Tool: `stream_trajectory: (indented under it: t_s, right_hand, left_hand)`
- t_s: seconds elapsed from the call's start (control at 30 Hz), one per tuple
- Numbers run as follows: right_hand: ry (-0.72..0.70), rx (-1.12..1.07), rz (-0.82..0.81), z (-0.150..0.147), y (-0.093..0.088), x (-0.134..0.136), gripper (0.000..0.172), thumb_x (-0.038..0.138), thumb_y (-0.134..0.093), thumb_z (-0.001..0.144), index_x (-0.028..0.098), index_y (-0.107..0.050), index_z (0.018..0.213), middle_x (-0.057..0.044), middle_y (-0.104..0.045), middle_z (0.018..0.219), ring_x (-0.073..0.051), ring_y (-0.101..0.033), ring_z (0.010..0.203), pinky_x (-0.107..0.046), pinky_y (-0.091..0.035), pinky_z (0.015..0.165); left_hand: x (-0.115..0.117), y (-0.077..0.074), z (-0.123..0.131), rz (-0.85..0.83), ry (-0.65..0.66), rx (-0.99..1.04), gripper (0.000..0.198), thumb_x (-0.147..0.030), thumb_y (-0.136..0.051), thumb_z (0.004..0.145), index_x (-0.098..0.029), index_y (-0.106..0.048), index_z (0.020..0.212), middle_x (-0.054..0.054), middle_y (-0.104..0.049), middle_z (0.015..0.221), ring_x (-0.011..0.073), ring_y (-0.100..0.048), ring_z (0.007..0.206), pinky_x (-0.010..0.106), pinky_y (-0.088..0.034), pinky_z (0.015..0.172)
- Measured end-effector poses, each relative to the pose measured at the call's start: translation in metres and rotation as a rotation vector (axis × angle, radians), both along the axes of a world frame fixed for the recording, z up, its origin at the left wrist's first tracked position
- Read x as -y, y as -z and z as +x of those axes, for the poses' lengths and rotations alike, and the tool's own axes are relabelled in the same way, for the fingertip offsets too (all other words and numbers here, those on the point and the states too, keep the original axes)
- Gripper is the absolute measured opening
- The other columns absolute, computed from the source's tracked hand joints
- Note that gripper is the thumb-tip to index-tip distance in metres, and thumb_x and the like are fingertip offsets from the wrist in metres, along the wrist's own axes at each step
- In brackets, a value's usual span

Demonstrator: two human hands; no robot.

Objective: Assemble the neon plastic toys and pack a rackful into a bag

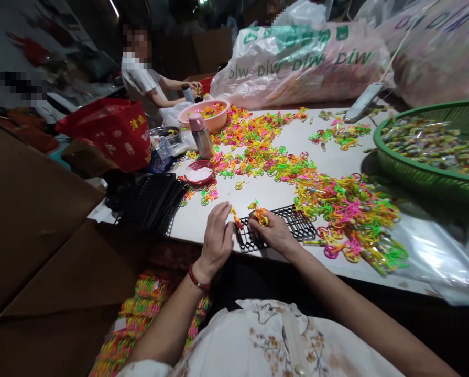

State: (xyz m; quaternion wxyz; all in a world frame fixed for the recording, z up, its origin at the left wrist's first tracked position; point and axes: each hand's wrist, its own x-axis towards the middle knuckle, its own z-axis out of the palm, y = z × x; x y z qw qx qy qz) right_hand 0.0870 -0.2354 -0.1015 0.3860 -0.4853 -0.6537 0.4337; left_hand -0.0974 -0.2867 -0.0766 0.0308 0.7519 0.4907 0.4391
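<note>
A black plastic grid rack (297, 222) lies at the table's front edge. My right hand (275, 232) is above it, fingers closed around small plastic toy bicycles (261, 217) in orange and yellow, with a bit of green on top. My left hand (217, 235) is at the rack's left end, fingers stretched and thumb apart. Just right of its fingertips, a small orange-and-yellow toy piece (237, 220) stands at the rack; whether the fingers touch it I cannot tell. To the right spreads a heap of colourful toy bicycles (348, 209).
Black racks (150, 204) are stacked at left, near a red basket (199, 174) and a pink-capped flask (201, 137). A green basket (426, 175) of wrapped pieces stands right. Cardboard (33, 209) borders the left. A co-worker (143, 84) sits beyond the pink basin (214, 119).
</note>
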Motion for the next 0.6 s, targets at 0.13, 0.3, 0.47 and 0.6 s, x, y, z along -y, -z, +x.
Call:
stream_trajectory:
  t_s: [0.13,0.3,0.47,0.6]
  right_hand:
    - [-0.004,0.044,0.037,-0.022,0.005,-0.009,0.024,0.041,-0.058,0.081,0.020,-0.064,0.090,-0.002,-0.068,0.079,-0.018,-0.061,0.073,-0.030,-0.046,0.071]
    - [-0.043,0.179,0.085,-0.026,0.011,-0.015,0.019,0.036,-0.055,0.083,0.020,-0.063,0.085,-0.001,-0.065,0.072,-0.017,-0.057,0.065,-0.027,-0.042,0.064]
    - [-0.097,0.262,0.135,-0.020,0.011,-0.021,0.016,0.035,-0.054,0.087,0.020,-0.061,0.088,-0.003,-0.066,0.074,-0.018,-0.056,0.067,-0.027,-0.042,0.066]
    - [-0.172,0.307,0.154,-0.016,0.007,-0.023,0.014,0.032,-0.052,0.089,0.020,-0.061,0.090,-0.003,-0.066,0.076,-0.018,-0.057,0.069,-0.026,-0.041,0.068]
  left_hand:
    - [-0.029,-0.004,-0.010,-0.117,0.199,-0.051,0.044,-0.019,-0.036,0.099,-0.021,-0.040,0.143,0.011,-0.050,0.140,0.0200,-0.043,0.134,0.045,-0.038,0.113]
    - [-0.031,0.004,-0.004,-0.114,0.170,-0.019,0.041,-0.019,-0.039,0.098,-0.019,-0.044,0.139,0.011,-0.057,0.131,0.0193,-0.051,0.123,0.042,-0.044,0.108]
    - [-0.028,0.005,0.000,-0.108,0.156,-0.031,0.041,-0.021,-0.039,0.099,-0.020,-0.044,0.139,0.011,-0.057,0.131,0.0198,-0.051,0.123,0.042,-0.045,0.106]
    - [-0.029,0.007,0.001,-0.109,0.145,-0.045,0.041,-0.022,-0.039,0.099,-0.019,-0.044,0.139,0.013,-0.057,0.130,0.0212,-0.052,0.122,0.044,-0.045,0.106]
